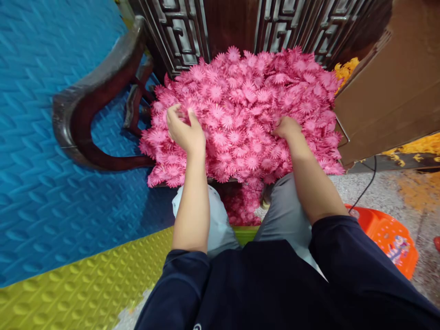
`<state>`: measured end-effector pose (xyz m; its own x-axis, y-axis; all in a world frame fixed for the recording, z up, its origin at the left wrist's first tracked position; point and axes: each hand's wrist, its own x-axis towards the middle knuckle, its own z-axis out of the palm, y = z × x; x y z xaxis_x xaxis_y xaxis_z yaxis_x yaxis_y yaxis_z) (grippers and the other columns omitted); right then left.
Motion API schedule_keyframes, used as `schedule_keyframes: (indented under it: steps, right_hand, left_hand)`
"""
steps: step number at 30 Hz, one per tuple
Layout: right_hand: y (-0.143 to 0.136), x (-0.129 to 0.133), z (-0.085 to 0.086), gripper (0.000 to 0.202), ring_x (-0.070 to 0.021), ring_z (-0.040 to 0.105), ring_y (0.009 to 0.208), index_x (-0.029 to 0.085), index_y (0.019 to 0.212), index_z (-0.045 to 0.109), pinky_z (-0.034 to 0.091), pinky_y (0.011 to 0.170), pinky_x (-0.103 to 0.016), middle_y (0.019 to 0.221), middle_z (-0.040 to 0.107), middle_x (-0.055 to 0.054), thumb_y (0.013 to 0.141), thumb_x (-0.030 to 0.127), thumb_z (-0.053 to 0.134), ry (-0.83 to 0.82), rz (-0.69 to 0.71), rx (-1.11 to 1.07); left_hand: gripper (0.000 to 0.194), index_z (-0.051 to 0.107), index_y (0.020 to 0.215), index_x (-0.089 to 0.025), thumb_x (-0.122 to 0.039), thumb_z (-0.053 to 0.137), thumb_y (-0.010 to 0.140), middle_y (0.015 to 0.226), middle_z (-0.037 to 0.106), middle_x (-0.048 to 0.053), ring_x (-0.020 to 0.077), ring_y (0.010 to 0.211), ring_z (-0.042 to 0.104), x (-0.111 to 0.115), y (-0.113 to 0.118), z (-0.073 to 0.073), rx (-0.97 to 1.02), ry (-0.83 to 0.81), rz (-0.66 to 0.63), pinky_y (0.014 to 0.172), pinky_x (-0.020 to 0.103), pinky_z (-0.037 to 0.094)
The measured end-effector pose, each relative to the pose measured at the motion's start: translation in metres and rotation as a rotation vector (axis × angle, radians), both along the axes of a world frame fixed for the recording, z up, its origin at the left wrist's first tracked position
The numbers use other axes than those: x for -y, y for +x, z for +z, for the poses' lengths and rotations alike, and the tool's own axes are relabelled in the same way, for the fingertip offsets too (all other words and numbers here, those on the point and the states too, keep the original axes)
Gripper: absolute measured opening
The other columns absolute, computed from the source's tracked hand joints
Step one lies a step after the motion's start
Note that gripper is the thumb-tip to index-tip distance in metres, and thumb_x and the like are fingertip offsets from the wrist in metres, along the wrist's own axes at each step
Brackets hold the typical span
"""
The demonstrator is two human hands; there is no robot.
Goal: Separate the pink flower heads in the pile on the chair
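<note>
A thick heap of pink artificial flower heads [237, 136] covers the surface in front of me. My left hand [185, 130] is raised over the heap's left part, its fingers curled toward the thumb around a blurred pink flower head. Over on the right, my right hand [288, 127] reaches down into the heap. Its fingers are pressed together at a flower head, and the fingertips are partly hidden among the petals.
A dark curved wooden armrest [79, 119] borders the heap at left, with carved lattice panels [182, 32] behind. A cardboard box [388, 87] stands at right beside yellow petal pieces [417, 145]. An orange plastic stool [385, 238] sits on the floor. More pink flowers [244, 206] lie below, between my knees.
</note>
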<state>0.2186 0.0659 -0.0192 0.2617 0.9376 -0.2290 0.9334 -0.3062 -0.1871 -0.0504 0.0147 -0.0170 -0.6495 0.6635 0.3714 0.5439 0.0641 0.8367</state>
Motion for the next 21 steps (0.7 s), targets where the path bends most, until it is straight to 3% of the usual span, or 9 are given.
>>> schedule_keyframes:
  steps: [6, 13, 21]
  right_hand:
    - [-0.006, 0.001, -0.007, 0.072, -0.0356, 0.052, 0.125, 0.011, 0.129, 0.053, 0.038, 0.106, -0.053, 0.131, 0.058, -0.019, 0.064, 0.028, 0.078, -0.007, 0.000, 0.094]
    - [-0.009, 0.002, -0.015, 0.078, -0.0394, 0.030, 0.140, 0.015, 0.140, 0.042, 0.026, 0.112, -0.053, 0.150, 0.031, -0.022, 0.067, 0.014, 0.071, 0.029, 0.029, 0.097]
    - [0.000, 0.001, -0.010, 0.049, -0.0392, 0.037, 0.134, 0.017, 0.118, 0.063, 0.030, 0.108, -0.056, 0.135, 0.049, -0.018, 0.069, 0.021, 0.072, 0.108, 0.082, 0.071]
  left_hand:
    - [0.033, 0.054, 0.111, -0.020, -0.015, 0.060, 0.079, 0.121, 0.054, 0.010, 0.0252, 0.123, 0.048, 0.008, 0.020, 0.002, -0.068, 0.013, -0.052, 0.113, 0.042, 0.032]
    - [0.028, 0.058, 0.104, -0.018, -0.010, 0.058, 0.076, 0.112, 0.055, 0.010, 0.0252, 0.115, 0.051, 0.020, 0.044, 0.000, -0.109, 0.027, -0.133, 0.109, 0.041, 0.036]
    - [0.024, 0.057, 0.098, -0.019, -0.008, 0.055, 0.076, 0.107, 0.056, 0.008, 0.0238, 0.109, 0.053, 0.018, 0.043, -0.002, -0.089, 0.019, -0.161, 0.106, 0.043, 0.038]
